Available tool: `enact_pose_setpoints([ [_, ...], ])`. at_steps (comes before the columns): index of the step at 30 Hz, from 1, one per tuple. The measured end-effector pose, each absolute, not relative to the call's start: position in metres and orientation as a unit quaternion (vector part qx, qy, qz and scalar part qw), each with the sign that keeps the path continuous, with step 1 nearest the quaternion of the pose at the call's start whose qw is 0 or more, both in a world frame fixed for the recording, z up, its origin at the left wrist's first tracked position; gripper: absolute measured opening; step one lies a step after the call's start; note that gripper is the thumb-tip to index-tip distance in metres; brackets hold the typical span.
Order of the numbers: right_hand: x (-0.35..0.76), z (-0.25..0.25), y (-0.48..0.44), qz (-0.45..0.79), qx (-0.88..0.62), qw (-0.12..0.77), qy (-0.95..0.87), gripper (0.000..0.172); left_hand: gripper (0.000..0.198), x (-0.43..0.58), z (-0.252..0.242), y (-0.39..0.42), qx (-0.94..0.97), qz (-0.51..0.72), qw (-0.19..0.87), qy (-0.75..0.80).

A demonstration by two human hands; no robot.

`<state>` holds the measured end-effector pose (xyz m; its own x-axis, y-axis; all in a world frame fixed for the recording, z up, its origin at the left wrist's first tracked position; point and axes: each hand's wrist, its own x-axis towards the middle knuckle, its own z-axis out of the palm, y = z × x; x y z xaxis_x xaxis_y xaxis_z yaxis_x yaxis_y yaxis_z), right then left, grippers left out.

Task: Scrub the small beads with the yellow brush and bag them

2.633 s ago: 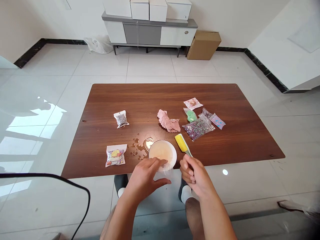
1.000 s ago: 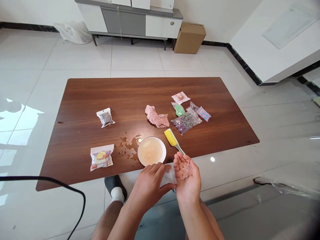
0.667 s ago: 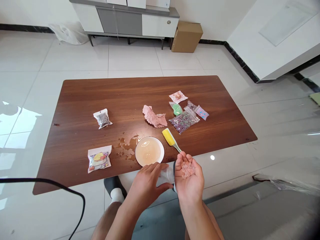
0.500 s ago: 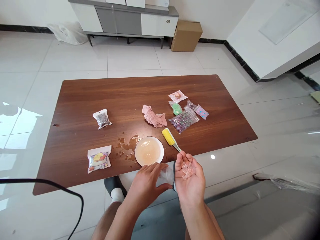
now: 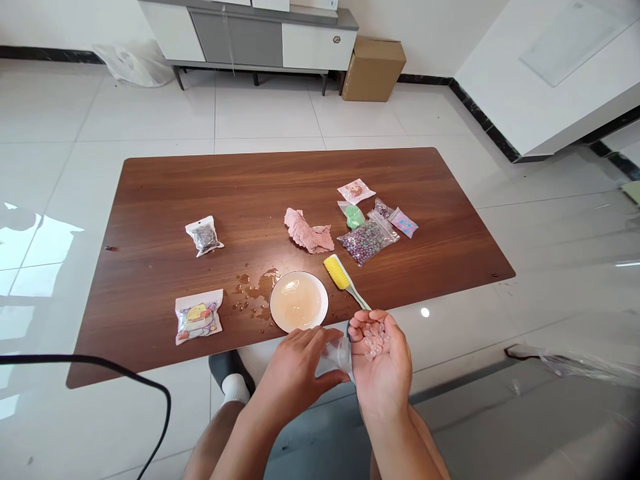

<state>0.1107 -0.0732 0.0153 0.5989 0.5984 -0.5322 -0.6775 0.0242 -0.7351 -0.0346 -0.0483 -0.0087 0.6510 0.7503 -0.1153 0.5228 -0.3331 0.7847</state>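
My left hand (image 5: 300, 363) is curled around what looks like a clear plastic cup (image 5: 336, 355), tilted toward my other palm. Palm up and cupped, my right hand (image 5: 381, 373) holds a small heap of clear, pinkish beads (image 5: 374, 341). Both hands are over my lap, at the near edge of the table. Just beyond the left one stands a white dish (image 5: 324, 307) of pale liquid. A brush (image 5: 345, 277) with yellow bristles lies right of the dish, its handle pointing at my right fingers.
On the brown table (image 5: 240, 187) lie a crumpled pink cloth (image 5: 307, 233), a zip bag of dark beads (image 5: 367, 241), several small packets around it, and two packets at left, one with a cartoon print (image 5: 199, 317). Water is spilled left of the dish. A black cable (image 5: 125, 370) crosses the lower left.
The clear cup has tipped and shifted slightly right toward my right palm. My right fingers have curled in a little more around the beads.
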Motion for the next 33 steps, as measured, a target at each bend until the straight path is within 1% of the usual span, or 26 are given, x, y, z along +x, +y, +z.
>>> enact_pose_setpoints([
  [3, 0.112, 0.017, -0.071, 0.464, -0.537, 0.703, 0.04, 0.02, 0.052, -0.035, -0.006, -0.047, 0.802, 0.129, 0.426, 0.399],
  [8, 0.11, 0.024, -0.052, 0.51, -0.514, 0.689, 0.026, 0.02, 0.053, -0.04, -0.004, -0.041, 0.756, 0.158, 0.47, 0.428],
  [10, 0.106, 0.025, -0.039, 0.531, -0.502, 0.683, 0.007, 0.02, 0.052, -0.044, -0.005, -0.036, 0.734, 0.171, 0.473, 0.456],
  [14, 0.091, 0.021, -0.01, 0.556, -0.484, 0.673, -0.061, 0.022, 0.048, -0.051, -0.013, -0.025, 0.707, 0.215, 0.433, 0.516],
  [16, 0.084, 0.017, 0.0, 0.566, -0.479, 0.664, -0.096, 0.024, 0.051, -0.053, -0.018, -0.02, 0.707, 0.229, 0.405, 0.532],
  [19, 0.078, 0.011, 0.008, 0.577, -0.479, 0.648, -0.134, 0.026, 0.055, -0.056, -0.025, -0.014, 0.72, 0.242, 0.368, 0.537],
  [23, 0.078, 0.003, 0.01, 0.568, -0.474, 0.653, -0.165, 0.028, 0.054, -0.058, -0.029, -0.009, 0.728, 0.253, 0.348, 0.533],
  [33, 0.075, -0.008, 0.012, 0.519, -0.499, 0.678, -0.146, 0.028, 0.05, -0.052, -0.036, -0.009, 0.764, 0.259, 0.284, 0.519],
])
